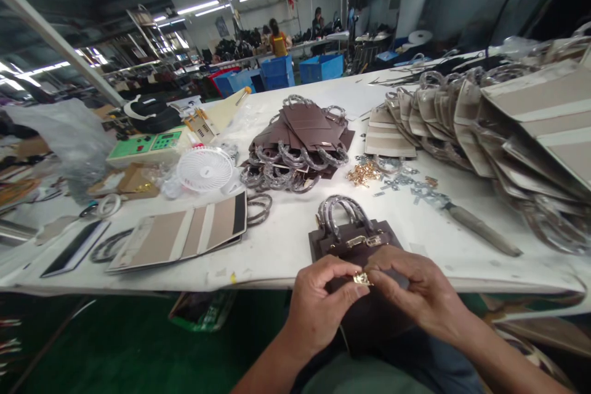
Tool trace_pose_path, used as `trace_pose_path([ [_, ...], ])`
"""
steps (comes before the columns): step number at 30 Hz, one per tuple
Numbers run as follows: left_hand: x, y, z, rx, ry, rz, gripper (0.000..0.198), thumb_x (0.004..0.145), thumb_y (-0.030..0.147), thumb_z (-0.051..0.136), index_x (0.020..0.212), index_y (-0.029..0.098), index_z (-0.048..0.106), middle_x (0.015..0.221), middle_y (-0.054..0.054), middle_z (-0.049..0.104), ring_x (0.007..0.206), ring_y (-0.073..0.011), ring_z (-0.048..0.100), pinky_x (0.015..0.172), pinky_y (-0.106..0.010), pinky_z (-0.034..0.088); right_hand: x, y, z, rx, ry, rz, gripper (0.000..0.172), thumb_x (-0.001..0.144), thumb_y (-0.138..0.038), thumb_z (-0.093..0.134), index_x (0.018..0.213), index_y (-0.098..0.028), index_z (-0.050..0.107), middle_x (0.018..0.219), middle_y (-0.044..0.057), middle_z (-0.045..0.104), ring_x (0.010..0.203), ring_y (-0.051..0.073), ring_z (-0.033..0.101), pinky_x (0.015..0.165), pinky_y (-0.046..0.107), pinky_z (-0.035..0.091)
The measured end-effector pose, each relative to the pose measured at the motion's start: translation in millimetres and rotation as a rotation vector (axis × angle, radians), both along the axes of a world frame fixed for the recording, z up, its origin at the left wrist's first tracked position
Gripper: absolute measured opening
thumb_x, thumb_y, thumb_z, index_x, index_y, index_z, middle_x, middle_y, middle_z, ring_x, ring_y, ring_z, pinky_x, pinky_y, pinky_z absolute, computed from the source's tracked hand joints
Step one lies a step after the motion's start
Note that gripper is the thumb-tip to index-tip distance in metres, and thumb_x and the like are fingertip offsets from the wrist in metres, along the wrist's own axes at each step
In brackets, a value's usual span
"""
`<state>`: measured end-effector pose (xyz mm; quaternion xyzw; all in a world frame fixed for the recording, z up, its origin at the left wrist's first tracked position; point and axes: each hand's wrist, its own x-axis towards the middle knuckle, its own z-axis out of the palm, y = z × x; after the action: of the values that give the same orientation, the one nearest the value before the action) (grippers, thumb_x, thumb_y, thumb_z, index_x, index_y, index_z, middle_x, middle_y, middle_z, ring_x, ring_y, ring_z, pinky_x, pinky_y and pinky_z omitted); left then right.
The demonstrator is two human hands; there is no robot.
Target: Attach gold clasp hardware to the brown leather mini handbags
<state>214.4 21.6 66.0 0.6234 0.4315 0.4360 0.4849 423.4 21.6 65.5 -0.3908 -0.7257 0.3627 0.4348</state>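
Observation:
Both hands meet at the table's near edge over a dark brown bag panel (353,245) with wrapped handles (340,212) and a gold clasp. My left hand (318,308) and my right hand (418,292) pinch a small gold metal fitting (362,279) between their fingertips. The panel hangs partly over the edge, under my hands.
A pile of brown panels (300,135) lies mid-table, with loose gold fittings (362,173) and silver fittings (413,188) beside it. Beige panels (508,123) stack along the right. A tool with a grey handle (480,229), a beige panel (184,235) and a white fan (204,168) lie nearby. People work far behind.

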Motion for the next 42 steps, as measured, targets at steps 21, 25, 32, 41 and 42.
trace_pose_path([
  [21,-4,-14,-61.9,-0.094,0.292,0.319,0.058,0.080,0.020,0.075,0.136,0.022,0.060,0.127,-0.009,0.060,0.100,-0.0202,0.059,0.081,-0.032,0.052,-4,2,-65.4,-0.268,0.060,-0.240,0.025,0.099,-0.049,0.069,0.098,-0.026,0.078,0.120,0.006,0.070,0.117,0.027,0.062,0.103,0.036,0.046],
  [25,-11,-9,-75.7,-0.237,0.227,0.326,0.071,0.081,0.024,0.075,0.147,0.020,0.049,0.126,-0.011,0.062,0.093,-0.0185,0.060,0.079,-0.031,0.052,-18,13,-60.6,-0.296,0.058,-0.204,0.026,0.099,-0.050,0.068,0.100,-0.026,0.077,0.122,0.006,0.070,0.120,0.027,0.062,0.104,0.036,0.047],
  [32,15,3,-63.4,-0.340,-0.288,0.282,0.058,0.074,0.037,0.089,0.123,0.018,0.065,0.113,-0.011,0.075,0.102,-0.0265,0.070,0.089,-0.033,0.054,-33,11,-32.6,-0.300,0.294,0.092,0.017,0.097,-0.041,0.074,0.102,-0.025,0.078,0.125,0.005,0.072,0.117,0.025,0.067,0.106,0.034,0.049],
  [41,38,25,-58.1,-0.522,-0.558,0.299,0.054,0.087,0.050,0.079,0.129,0.018,0.070,0.130,-0.012,0.073,0.125,-0.0320,0.065,0.108,-0.040,0.049,33,52,-33.1,-0.154,-0.091,-0.357,0.031,0.095,-0.052,0.069,0.108,-0.026,0.077,0.109,0.004,0.078,0.105,0.029,0.071,0.095,0.039,0.055],
  [42,39,29,-58.2,-0.530,-0.563,0.287,0.053,0.086,0.049,0.080,0.128,0.017,0.071,0.130,-0.013,0.073,0.127,-0.0323,0.064,0.110,-0.041,0.048,37,56,-34.8,-0.121,-0.135,-0.359,0.030,0.095,-0.051,0.069,0.108,-0.026,0.077,0.108,0.004,0.077,0.104,0.029,0.071,0.094,0.039,0.055],
])
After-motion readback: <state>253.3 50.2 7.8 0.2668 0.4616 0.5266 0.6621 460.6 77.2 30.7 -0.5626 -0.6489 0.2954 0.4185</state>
